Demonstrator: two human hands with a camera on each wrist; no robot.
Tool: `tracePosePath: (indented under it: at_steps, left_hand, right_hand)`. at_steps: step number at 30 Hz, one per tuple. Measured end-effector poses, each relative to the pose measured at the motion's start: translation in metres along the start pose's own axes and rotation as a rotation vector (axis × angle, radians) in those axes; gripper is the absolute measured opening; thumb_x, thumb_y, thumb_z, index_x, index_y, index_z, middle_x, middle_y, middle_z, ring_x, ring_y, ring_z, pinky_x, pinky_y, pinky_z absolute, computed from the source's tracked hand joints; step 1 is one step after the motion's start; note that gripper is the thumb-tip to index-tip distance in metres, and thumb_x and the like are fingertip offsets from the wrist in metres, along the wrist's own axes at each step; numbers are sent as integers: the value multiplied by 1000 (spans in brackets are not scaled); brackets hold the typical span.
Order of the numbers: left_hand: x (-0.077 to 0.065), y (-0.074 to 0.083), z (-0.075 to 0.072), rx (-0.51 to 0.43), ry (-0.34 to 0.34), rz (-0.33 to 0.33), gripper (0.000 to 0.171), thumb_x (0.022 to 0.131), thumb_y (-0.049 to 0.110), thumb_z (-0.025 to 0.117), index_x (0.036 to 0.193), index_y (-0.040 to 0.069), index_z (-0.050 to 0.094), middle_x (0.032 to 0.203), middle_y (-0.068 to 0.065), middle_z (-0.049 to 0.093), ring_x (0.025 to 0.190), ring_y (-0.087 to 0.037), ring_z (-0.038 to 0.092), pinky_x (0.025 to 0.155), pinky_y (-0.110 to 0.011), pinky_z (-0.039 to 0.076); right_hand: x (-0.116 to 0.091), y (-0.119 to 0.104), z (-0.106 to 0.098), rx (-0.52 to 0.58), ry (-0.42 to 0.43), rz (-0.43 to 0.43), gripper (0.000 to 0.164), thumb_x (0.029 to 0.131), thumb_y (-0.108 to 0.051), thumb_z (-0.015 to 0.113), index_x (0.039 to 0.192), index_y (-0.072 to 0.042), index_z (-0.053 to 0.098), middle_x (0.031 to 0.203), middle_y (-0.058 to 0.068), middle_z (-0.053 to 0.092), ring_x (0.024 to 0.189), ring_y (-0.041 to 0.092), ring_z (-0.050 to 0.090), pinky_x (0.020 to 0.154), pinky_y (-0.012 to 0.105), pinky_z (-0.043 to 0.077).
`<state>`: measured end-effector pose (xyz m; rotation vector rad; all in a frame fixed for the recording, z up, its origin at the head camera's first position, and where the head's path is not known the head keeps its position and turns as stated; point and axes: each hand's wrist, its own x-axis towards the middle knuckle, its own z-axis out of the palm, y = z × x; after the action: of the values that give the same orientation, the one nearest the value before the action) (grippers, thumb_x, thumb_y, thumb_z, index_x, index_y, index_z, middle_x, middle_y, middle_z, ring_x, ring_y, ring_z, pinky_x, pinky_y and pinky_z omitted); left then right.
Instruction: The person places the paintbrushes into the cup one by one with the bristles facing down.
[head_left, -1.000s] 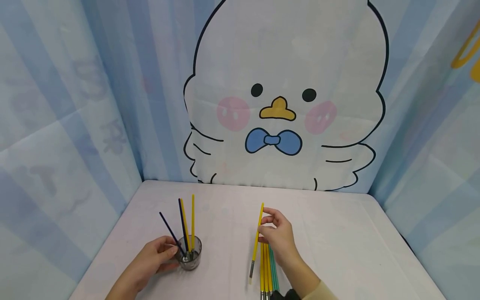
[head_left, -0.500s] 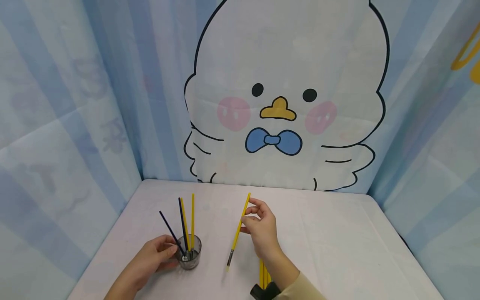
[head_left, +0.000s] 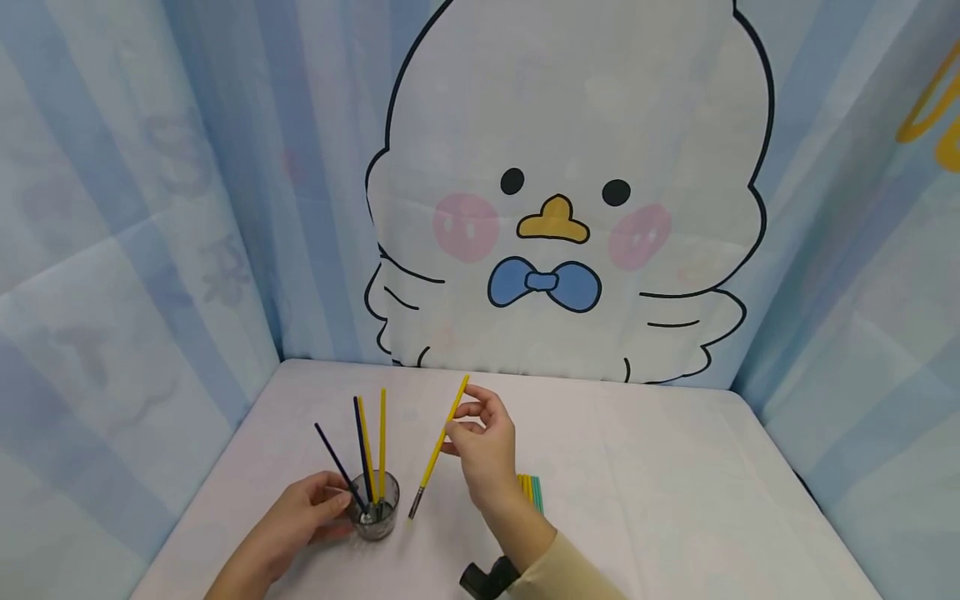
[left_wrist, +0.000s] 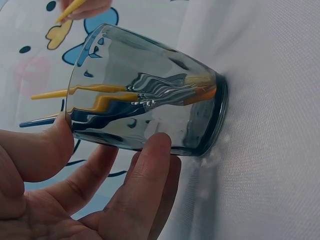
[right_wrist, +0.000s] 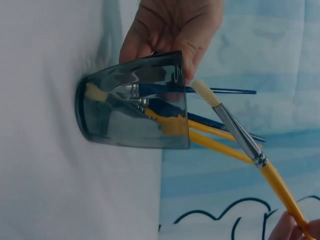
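In the head view my left hand (head_left: 303, 517) steadies a smoky clear glass (head_left: 387, 523) standing upright on the table. Thumb at the rim and fingers along the side, it holds the glass in the left wrist view. Two dark blue and two yellow paintbrushes (head_left: 383, 433) lean inside, bristles down. My right hand (head_left: 487, 450) pinches a yellow paintbrush (head_left: 436, 454) by its handle, tilted, bristles downward, just right of the glass. In the right wrist view its pale bristles (right_wrist: 204, 91) appear near the glass's rim (right_wrist: 186, 120); contact cannot be judged.
Yellow and green paintbrushes (head_left: 531, 492) lie on the white tabletop (head_left: 675, 500), partly hidden behind my right forearm. A black device (head_left: 487, 578) sits at the right wrist. Blue-and-white curtains (head_left: 90, 250) with a cartoon chick surround the table on three sides.
My right hand has carried the yellow paintbrush leftward from above the lying brushes to beside the glass. My left hand and the glass have stayed put.
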<state>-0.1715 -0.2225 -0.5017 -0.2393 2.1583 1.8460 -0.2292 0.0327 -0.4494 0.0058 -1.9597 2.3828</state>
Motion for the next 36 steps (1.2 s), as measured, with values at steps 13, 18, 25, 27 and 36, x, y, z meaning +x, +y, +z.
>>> tracePosePath:
  at_steps: [13,18,25,27,36]
  left_hand:
    - [-1,0,2,14,26,-18,25,108,3,60,129,-12,57,117,-20,69,99,-20,72,88,-43,70]
    - [-1,1,2,12,24,-12,25,108,3,60,129,-12,57,116,-20,69,99,-20,72,88,-43,71]
    - [-1,1,0,14,6,-4,26,108,4,60,129,-12,57,117,-20,70,101,-20,72,89,-43,70]
    - [-1,1,1,14,11,-5,25,108,4,60,128,-12,57,116,-20,70,101,-21,73,89,-44,70]
    - [-1,1,0,17,14,3,28,108,6,62,129,-12,57,117,-20,70,101,-21,73,89,-45,70]
  right_hand:
    - [-3,10,29,44,36,-55,53,93,10,66,140,-13,57,107,9,59,88,17,63,75,32,70]
    - [-4,15,34,-37,8,-126,54,95,11,65,140,-18,60,112,11,59,95,20,62,76,31,70]
    - [-5,26,39,-123,-71,-157,55,96,10,64,140,-21,61,111,10,59,95,19,61,76,27,69]
    - [-5,30,41,-148,-97,-162,55,95,10,64,141,-21,61,111,10,59,94,18,62,74,25,67]
    - [-3,44,51,-196,-151,-122,57,92,11,66,140,-19,65,107,8,62,87,13,62,69,21,65]
